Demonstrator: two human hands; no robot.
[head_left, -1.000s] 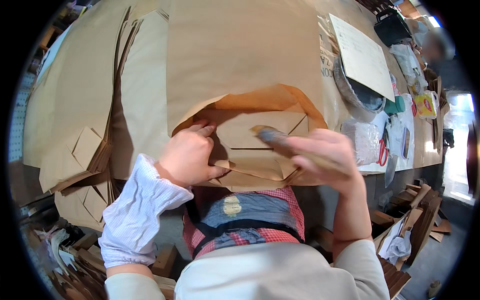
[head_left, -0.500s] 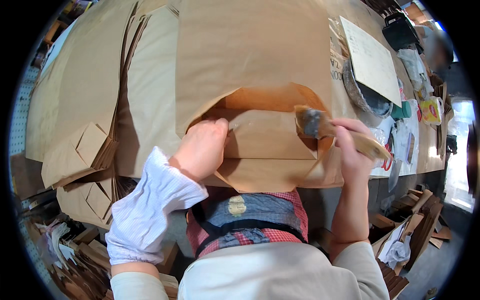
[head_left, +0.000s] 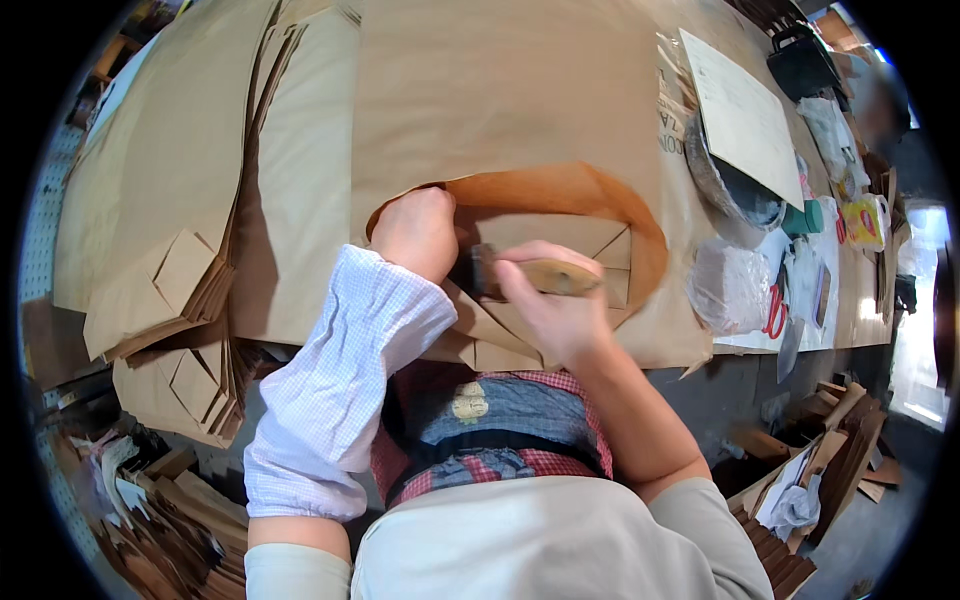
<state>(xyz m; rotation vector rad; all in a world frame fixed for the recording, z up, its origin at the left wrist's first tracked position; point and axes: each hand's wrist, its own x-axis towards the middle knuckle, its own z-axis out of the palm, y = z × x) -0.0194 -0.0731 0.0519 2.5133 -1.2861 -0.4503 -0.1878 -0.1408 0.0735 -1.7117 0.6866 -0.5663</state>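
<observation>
A brown paper bag (head_left: 560, 235) lies at the table's near edge with its folded bottom flaps spread open on a darker paper patch. My left hand (head_left: 418, 232), in a white checked sleeve cover, presses as a fist on the bag's left flap. My right hand (head_left: 550, 305) grips the wooden handle of a flat brush (head_left: 500, 272). The brush's dark bristles rest on the flaps just right of my left hand.
Stacks of folded brown paper bags (head_left: 170, 290) hang over the table's left edge. A large brown sheet (head_left: 500, 90) covers the middle. To the right stand a round metal bowl (head_left: 735, 190) under a pale board, red-handled scissors (head_left: 775, 315), a plastic bag and small items.
My right hand swung the brush from the right side of the bag leftward across the flaps, ending close to my left hand. My left hand closed and stayed on the left flap.
</observation>
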